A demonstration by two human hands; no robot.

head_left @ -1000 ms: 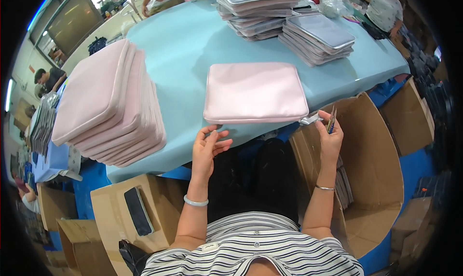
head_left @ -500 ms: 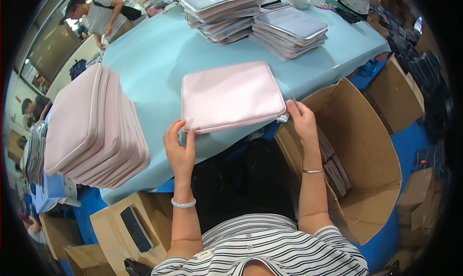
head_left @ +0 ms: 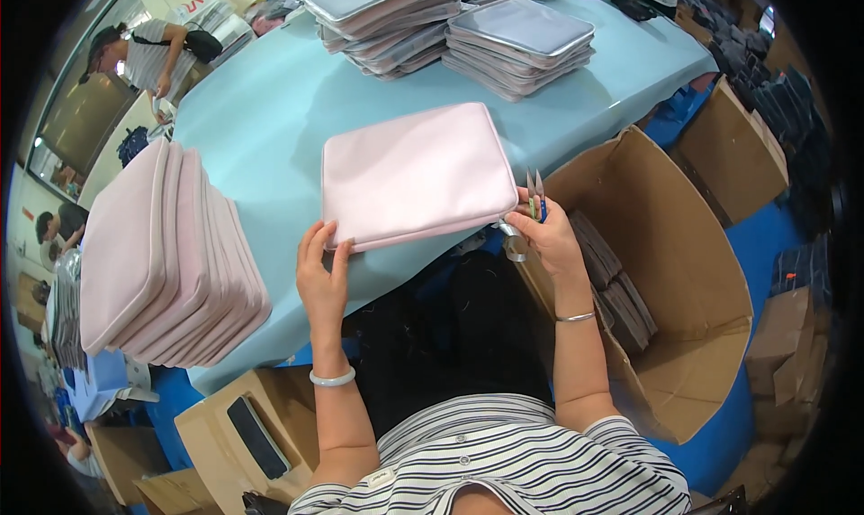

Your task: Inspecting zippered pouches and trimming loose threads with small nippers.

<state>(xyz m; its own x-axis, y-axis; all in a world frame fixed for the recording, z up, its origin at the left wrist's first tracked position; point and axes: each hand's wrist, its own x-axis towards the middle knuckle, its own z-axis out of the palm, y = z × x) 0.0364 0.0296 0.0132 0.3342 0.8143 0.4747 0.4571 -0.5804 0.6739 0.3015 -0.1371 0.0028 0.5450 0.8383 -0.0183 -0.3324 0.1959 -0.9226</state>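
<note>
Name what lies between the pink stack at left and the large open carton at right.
The head view shows a pink case over blue tabletop, with left hand and right hand at its near corners.

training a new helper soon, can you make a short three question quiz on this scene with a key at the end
1. Multiple choice: which tool is in the right grip?
a) hammer
b) scissors
c) stapler

2. True or false: the left grip touches the pink case at its near left corner.

3. Fill the gap: the stack of pink cases stands to the ____ of that single case.

Key: 1. b; 2. true; 3. left
</note>
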